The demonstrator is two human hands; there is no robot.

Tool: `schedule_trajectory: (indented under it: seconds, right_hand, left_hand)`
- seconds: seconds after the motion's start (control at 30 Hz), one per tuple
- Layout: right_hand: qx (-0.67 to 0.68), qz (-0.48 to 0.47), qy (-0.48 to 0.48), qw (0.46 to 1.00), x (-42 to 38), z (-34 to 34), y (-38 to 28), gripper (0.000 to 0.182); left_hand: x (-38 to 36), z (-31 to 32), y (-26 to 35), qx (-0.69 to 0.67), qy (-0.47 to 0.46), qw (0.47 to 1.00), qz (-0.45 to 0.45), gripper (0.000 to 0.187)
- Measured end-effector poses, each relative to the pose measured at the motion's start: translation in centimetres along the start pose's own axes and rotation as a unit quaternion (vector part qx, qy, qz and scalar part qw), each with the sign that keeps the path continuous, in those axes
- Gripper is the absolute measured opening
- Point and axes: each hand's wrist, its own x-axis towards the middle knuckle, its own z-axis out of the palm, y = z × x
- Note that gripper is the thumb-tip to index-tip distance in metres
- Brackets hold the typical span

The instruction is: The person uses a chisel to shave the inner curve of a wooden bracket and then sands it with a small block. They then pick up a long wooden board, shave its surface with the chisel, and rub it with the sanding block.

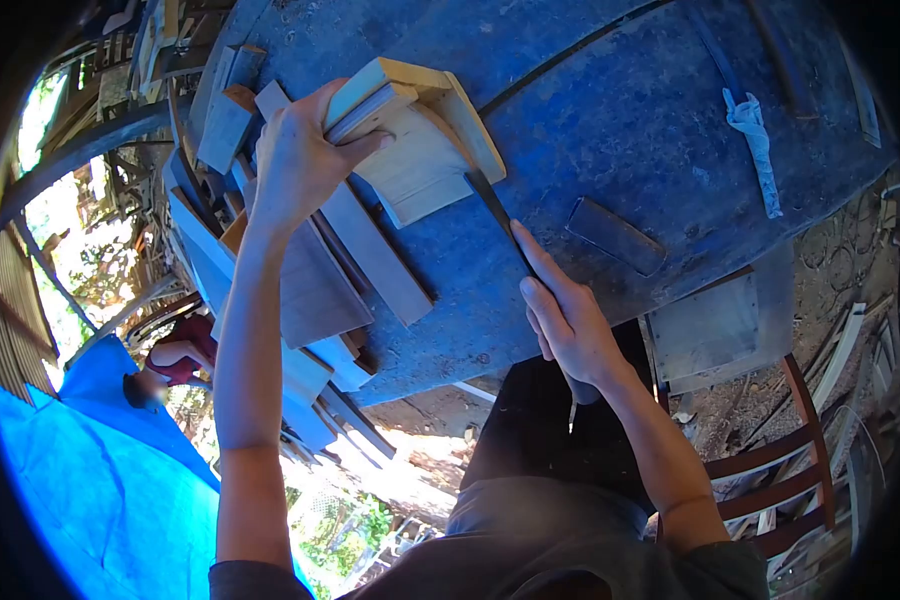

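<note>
Wooden piece [420,140] lies on the blue table [650,110], left hand [300,160] gripping its near edge; right hand [570,320] clasps a chisel [495,205], tip at the wood's edge. A slip could drive the blade toward those fingers.

Just one head cam, fisheye, looking steeply down, close over the counter [610,130] and both arms, horizon rolled hard sideways.

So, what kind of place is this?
Probably an outdoor woodworking spot: planks are stacked on a blue table, trees show at the left, and the hands work a wooden piece with a blade.
</note>
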Motion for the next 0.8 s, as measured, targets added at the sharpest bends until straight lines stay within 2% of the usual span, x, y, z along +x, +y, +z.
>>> schedule_trajectory:
  seconds: [0.13,0.2,0.3,0.4,0.53,0.63,0.7,0.8]
  right_hand:
    - [0.024,0.018,-0.027,0.999,2.9,-0.1,-1.0,0.052]
    - [0.023,0.010,-0.010,1.000,3.3,0.4,-1.0,0.053]
    - [0.019,0.009,0.010,1.000,-0.3,0.6,0.4,0.053]
    - [0.005,0.010,0.007,1.000,-0.1,0.5,0.5,0.054]
    - [0.057,0.010,-0.023,0.998,3.3,0.4,-1.7,0.053]
    - [0.034,0.039,-0.003,0.999,1.2,0.8,-0.7,0.052]
    - [-0.025,-0.010,0.036,0.999,-0.9,1.2,0.5,0.053]
    - [-0.051,-0.017,0.039,0.998,0.2,0.8,-0.1,0.053]
  left_hand:
    - [-0.1,0.1,-0.3,0.010,0.004,1.000,0.003,0.043]
    - [0.1,-0.1,-0.4,0.000,-0.007,1.000,-0.005,0.043]
    - [0.1,0.1,-0.3,0.011,0.001,1.000,0.014,0.043]
    - [0.0,0.5,-0.7,0.012,0.009,1.000,0.011,0.043]
    - [0.0,0.2,-0.7,0.010,0.003,1.000,0.022,0.043]
    - [0.2,0.1,-0.1,0.023,0.006,1.000,0.007,0.043]
    - [-0.1,0.2,-0.3,0.026,0.015,0.999,0.032,0.043]
    - [-0.1,0.4,-0.8,0.008,0.030,0.999,0.016,0.044]
